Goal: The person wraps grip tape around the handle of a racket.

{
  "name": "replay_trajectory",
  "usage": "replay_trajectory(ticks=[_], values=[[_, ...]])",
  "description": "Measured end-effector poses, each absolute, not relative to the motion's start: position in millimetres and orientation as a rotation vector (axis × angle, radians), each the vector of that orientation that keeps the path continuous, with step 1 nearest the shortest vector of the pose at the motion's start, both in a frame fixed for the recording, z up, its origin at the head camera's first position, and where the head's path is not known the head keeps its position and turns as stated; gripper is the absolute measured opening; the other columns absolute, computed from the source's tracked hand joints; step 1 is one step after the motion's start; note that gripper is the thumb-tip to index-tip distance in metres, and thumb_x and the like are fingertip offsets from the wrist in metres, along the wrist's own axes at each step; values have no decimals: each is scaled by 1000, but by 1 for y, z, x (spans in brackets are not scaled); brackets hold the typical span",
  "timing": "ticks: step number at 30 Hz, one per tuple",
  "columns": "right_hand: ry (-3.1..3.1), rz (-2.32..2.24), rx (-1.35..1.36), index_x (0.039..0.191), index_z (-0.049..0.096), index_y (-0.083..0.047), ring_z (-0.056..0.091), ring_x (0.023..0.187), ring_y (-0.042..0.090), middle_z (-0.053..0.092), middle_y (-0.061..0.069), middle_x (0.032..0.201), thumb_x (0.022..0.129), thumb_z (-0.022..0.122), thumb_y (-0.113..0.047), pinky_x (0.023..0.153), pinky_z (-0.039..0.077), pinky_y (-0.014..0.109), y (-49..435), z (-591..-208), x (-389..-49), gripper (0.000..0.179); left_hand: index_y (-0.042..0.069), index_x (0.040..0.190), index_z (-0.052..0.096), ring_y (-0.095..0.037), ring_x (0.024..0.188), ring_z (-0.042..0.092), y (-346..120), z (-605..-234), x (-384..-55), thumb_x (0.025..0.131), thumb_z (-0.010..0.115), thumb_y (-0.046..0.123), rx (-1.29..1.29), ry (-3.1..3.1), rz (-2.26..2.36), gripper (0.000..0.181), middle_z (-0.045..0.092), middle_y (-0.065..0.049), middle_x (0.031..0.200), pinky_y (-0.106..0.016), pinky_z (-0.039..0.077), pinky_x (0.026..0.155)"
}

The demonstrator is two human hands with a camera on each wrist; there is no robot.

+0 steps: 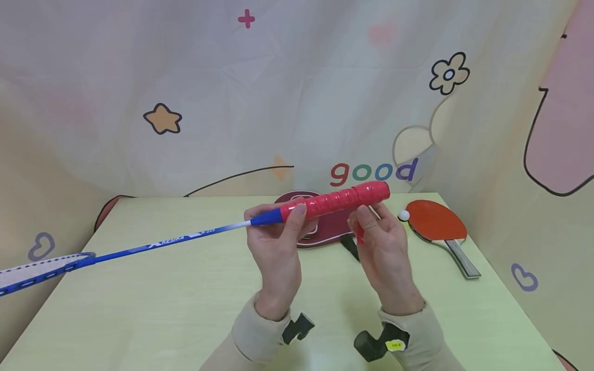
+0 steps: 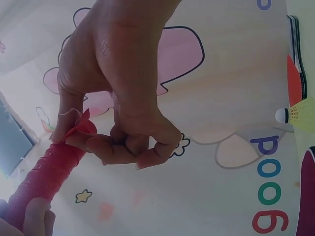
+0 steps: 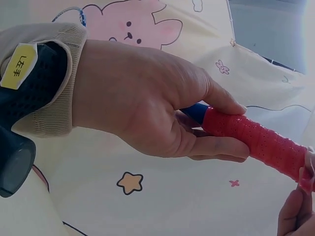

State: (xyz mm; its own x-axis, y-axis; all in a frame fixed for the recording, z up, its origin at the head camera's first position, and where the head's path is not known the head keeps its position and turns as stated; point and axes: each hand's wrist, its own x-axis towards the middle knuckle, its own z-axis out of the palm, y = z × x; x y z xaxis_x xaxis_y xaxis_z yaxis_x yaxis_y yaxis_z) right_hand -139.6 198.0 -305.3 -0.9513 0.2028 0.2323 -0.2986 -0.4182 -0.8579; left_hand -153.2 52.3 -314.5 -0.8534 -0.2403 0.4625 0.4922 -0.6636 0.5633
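Note:
A blue and white badminton racket [image 1: 185, 238] is held up above the table, its head running out of view at the left. Glossy red grip tape [image 1: 341, 200] is wound in overlapping turns around its handle. Below the handle, my left hand [image 1: 278, 257] grips it near the blue cone, thumb across the red tape. My right hand [image 1: 385, 252] is at the handle's butt end, pinching a small loose piece of the red tape between thumb and fingers. The left wrist view shows that loose piece standing up by the right fingertips [image 2: 74, 140].
Behind the hands lies a dark red case [image 1: 334, 226] with a black strap [image 1: 350, 247]. On the table's right are a red table tennis paddle [image 1: 436, 221] and a shuttlecock [image 2: 298, 113] with yellow skirt. A printed curtain [image 1: 209, 77] surrounds the pale table [image 1: 162, 309].

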Motion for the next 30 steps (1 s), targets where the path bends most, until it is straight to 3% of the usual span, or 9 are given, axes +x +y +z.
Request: replay_trajectory(ticks=[7,11,16,22,25,30], values=[[-1464,2274,312,137,46,-5,53,99,19,55,6,116,98,57,-11,93,50,26,197,-309,-139,41,5,111,38,-37,108,59,52,-315,-155,91,68,4,-533,-976,-2536,36,51,-18,110,-49,56,77],[-1408,2157,380,127,52,-3,52,105,23,56,9,114,96,58,-6,96,50,30,196,-310,-140,31,6,109,39,-38,108,59,52,-315,-155,91,68,8,-556,-990,-2545,34,53,-14,108,-50,56,77],[-1338,2091,422,119,59,-3,51,116,31,58,11,114,94,61,-5,99,48,34,198,-314,-144,25,7,107,41,-41,105,63,52,-315,-155,92,68,11,-554,-1037,-2546,31,52,-16,110,-49,56,75],[-1259,2081,483,132,50,-5,50,120,33,55,15,121,91,65,-5,98,50,38,202,-317,-151,43,8,104,41,-36,82,71,51,-316,-155,93,68,14,-540,-1131,-2554,31,58,-21,108,-48,57,72],[-1230,2080,496,136,46,-7,51,119,32,52,16,123,91,65,-3,95,52,38,202,-317,-153,49,8,105,41,-34,79,72,50,-315,-155,93,68,15,-535,-1157,-2556,31,59,-22,106,-48,57,74],[-1245,2071,451,126,51,-5,52,117,31,55,14,118,92,63,-3,93,52,36,201,-318,-152,36,8,111,42,-35,101,64,51,-314,-153,94,66,15,-525,-1167,-2574,31,57,-18,113,-44,56,83]])
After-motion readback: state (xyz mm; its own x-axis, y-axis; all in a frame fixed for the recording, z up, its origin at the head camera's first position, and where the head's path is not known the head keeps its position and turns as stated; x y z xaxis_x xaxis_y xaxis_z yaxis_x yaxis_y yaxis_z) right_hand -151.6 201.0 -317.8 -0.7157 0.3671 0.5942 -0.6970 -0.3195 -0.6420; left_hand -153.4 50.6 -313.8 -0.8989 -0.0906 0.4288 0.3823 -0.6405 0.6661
